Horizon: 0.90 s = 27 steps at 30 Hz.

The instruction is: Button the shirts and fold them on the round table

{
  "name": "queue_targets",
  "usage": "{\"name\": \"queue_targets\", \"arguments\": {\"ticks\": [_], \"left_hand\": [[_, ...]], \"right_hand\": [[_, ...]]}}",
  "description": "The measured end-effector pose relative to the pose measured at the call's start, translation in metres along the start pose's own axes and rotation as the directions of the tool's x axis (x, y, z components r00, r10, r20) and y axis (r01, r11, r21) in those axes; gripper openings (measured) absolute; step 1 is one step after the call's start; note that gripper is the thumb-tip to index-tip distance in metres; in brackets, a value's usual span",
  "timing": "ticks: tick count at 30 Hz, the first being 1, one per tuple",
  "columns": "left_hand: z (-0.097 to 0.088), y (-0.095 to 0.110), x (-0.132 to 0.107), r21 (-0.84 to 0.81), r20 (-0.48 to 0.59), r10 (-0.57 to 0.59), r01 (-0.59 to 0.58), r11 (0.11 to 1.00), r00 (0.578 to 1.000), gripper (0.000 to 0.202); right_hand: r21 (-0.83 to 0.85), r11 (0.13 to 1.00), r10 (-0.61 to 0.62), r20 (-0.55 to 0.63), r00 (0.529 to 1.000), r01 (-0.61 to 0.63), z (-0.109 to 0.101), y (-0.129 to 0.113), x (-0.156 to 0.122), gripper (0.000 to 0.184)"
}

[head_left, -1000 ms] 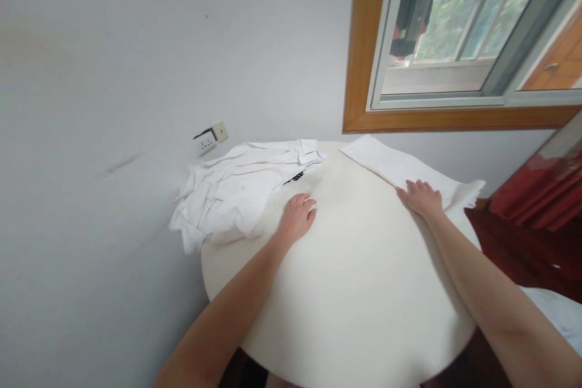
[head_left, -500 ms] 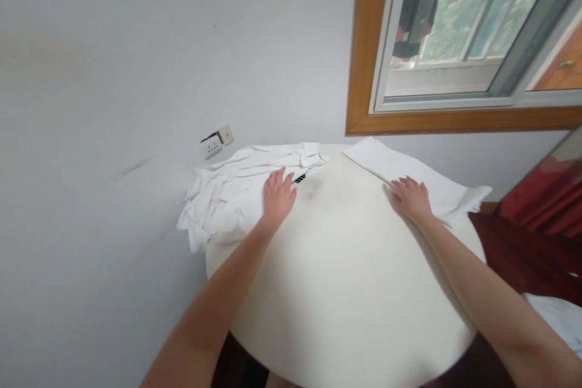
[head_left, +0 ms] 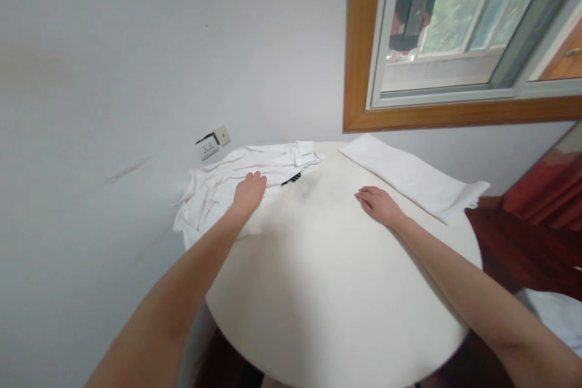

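A crumpled white garment point(head_left: 213, 191) lies heaped on the far left of a round white table point(head_left: 336, 291), a black-striped tag showing at its right edge. My left hand point(head_left: 249, 192) rests on this heap with the fingers curled down into the cloth. A folded white towel point(head_left: 409, 176) lies along the table's far right edge. My right hand point(head_left: 378, 204) lies flat on the bare tabletop, fingers stretched out, apart from the towel and holding nothing.
The table stands against a white wall with a socket plate point(head_left: 211, 142) just behind the heap. A wood-framed window point(head_left: 359, 60) is at the upper right. Dark red furniture point(head_left: 536, 224) and a white sheet point(head_left: 555, 315) lie to the right.
My left hand has slid left from the bare tabletop onto the crumpled garment. My right hand has come off the folded towel and moved left onto the table.
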State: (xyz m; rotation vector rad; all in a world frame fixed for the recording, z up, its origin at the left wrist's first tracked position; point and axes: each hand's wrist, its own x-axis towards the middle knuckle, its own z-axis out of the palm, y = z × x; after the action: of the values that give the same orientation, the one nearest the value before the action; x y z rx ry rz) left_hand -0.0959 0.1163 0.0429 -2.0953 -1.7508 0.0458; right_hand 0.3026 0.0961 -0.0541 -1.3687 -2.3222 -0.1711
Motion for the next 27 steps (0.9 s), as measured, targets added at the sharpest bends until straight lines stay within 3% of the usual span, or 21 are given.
{"name": "queue_targets", "arguments": {"ticks": [3, 7, 15, 21, 24, 27], "left_hand": [[-0.016, -0.008, 0.01, 0.01, 0.039, -0.067, 0.067, 0.998, 0.997, 0.03], [-0.032, -0.013, 0.005, -0.027, 0.01, -0.14, 0.14, 0.99, 0.99, 0.037], [-0.082, 0.003, -0.011, -0.344, -0.116, -0.12, 0.074, 0.936, 0.986, 0.036], [-0.117, 0.034, -0.022, -0.55, -0.197, -0.024, -0.09, 0.83, 0.98, 0.031], [-0.118, 0.061, -0.035, -0.628, -0.164, 0.036, -0.133, 0.767, 0.986, 0.028], [-0.111, 0.089, -0.051, -0.661, -0.103, 0.044, -0.102, 0.743, 0.994, 0.026]], "right_hand": [[0.016, 1.0, 0.003, 0.01, 1.0, -0.003, 0.0, 0.0, 0.0, 0.035], [0.029, 1.0, -0.005, 0.001, 1.0, 0.005, 0.002, 0.001, 0.001, 0.035], [0.056, 0.991, -0.116, -0.033, 0.993, 0.118, -0.005, -0.004, 0.001, 0.033], [0.222, 0.942, -0.248, -0.048, 0.967, 0.253, -0.014, -0.04, 0.0, 0.031], [0.398, 0.885, -0.24, -0.053, 0.969, 0.241, -0.013, -0.07, 0.001, 0.036], [0.597, 0.791, -0.159, -0.013, 0.987, 0.135, -0.009, -0.095, 0.002, 0.051]]}}
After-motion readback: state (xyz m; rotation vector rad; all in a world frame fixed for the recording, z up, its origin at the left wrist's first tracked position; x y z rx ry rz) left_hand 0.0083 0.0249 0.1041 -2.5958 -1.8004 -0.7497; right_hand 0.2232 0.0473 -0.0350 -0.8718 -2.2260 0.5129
